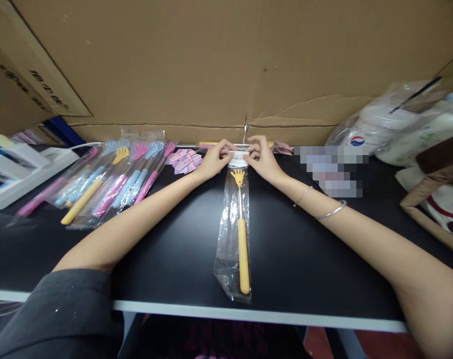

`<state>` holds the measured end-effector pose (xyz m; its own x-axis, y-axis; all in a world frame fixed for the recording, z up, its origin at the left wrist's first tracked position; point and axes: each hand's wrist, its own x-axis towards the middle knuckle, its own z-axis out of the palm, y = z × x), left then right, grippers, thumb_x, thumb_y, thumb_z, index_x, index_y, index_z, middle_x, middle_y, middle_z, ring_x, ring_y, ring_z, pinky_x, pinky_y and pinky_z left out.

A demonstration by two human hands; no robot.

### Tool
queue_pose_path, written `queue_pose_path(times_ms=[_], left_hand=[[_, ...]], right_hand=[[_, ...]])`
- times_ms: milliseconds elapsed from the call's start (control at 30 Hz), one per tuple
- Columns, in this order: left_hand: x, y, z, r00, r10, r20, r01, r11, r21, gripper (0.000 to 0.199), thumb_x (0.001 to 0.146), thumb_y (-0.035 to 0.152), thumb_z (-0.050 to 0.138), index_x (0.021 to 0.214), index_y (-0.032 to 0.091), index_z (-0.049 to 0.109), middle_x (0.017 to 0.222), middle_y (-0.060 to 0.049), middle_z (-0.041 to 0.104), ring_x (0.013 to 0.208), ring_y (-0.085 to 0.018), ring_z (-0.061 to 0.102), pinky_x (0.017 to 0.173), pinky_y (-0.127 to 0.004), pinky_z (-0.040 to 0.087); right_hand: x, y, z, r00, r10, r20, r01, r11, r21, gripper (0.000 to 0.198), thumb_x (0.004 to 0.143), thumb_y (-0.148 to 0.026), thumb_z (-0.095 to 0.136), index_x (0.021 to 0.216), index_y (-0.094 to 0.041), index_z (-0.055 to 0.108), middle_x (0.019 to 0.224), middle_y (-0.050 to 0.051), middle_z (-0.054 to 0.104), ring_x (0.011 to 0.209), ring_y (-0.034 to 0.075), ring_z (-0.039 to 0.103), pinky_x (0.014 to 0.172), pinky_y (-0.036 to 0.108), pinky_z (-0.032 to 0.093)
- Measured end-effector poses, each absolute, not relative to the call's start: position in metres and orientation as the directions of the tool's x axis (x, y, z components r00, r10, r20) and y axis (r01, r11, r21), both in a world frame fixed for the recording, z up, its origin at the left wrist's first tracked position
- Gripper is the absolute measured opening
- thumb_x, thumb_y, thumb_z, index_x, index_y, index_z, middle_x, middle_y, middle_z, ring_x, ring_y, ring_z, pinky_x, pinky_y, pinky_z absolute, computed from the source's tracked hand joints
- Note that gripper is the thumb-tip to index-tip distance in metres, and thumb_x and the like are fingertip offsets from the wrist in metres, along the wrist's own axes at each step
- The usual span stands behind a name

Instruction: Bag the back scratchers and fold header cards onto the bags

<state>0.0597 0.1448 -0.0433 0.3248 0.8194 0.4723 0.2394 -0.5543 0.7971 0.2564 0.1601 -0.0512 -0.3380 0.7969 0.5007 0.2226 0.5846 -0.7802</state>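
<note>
A yellow back scratcher (pixel 242 249) with a small hand-shaped head and a metal neck lies in a clear plastic bag (pixel 228 234) on the black tabletop. At the bag's far end is a small white card (pixel 238 159). My left hand (pixel 216 162) pinches the card's left side between thumb and fingers. Opposite it, my right hand (pixel 264 160) pinches the right side, fingers bent. Whether the card is folded over the bag's mouth I cannot tell.
Several bagged back scratchers (pixel 114 184) in pink, blue and yellow lie at left, beside pink-purple printed cards (pixel 185 161). A white power strip (pixel 28 174) is farther left. Cardboard (pixel 211 65) walls the back. A bagged plastic cup (pixel 386 119) and a cloth bag (pixel 443 184) stand at right.
</note>
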Motion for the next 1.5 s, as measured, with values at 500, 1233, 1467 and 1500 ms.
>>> queue_pose_path(times_ms=[500,1233,1467,1500], left_hand=[[0.0592,0.1463,-0.0427,0.359,0.783,0.507,0.285,-0.610,0.739,0.009,0.088,0.024,0.051,0.088,0.019,0.058,0.076,0.000,0.061,0.068,-0.013,0.054,0.066,-0.023,0.044],[0.0600,0.1458,-0.0424,0.335,0.808,0.484,0.321,-0.581,0.748,0.018,0.085,0.009,0.048,0.089,0.016,0.064,0.084,0.000,0.067,0.065,-0.010,0.055,0.066,-0.021,0.044],[0.0603,0.1497,-0.0453,0.335,0.797,0.502,0.315,-0.597,0.737,0.016,0.082,0.008,0.051,0.089,0.015,0.063,0.090,-0.001,0.068,0.073,-0.010,0.057,0.073,-0.021,0.045],[0.0603,0.1503,-0.0459,0.338,0.795,0.504,0.313,-0.600,0.736,0.017,0.082,0.007,0.051,0.090,0.015,0.063,0.090,-0.001,0.068,0.073,-0.010,0.057,0.073,-0.021,0.045]], right_hand=[[0.2526,0.1542,-0.0433,-0.408,0.747,0.526,0.278,0.650,-0.708,0.007,0.084,-0.027,0.058,0.083,-0.022,0.053,0.077,-0.001,0.052,0.064,0.014,0.043,0.062,0.029,0.036],[0.2518,0.1550,-0.0416,-0.403,0.779,0.480,0.244,0.598,-0.764,0.019,0.077,-0.013,0.045,0.073,-0.020,0.062,0.074,0.001,0.061,0.066,0.016,0.053,0.070,0.032,0.044],[0.2505,0.1521,-0.0416,-0.397,0.783,0.479,0.240,0.592,-0.769,0.020,0.087,-0.025,0.048,0.077,-0.019,0.065,0.078,0.002,0.064,0.068,0.015,0.053,0.067,0.030,0.044],[0.2506,0.1522,-0.0421,-0.395,0.783,0.480,0.243,0.593,-0.768,0.019,0.087,-0.026,0.050,0.079,-0.019,0.065,0.080,0.002,0.065,0.067,0.015,0.052,0.066,0.030,0.043]])
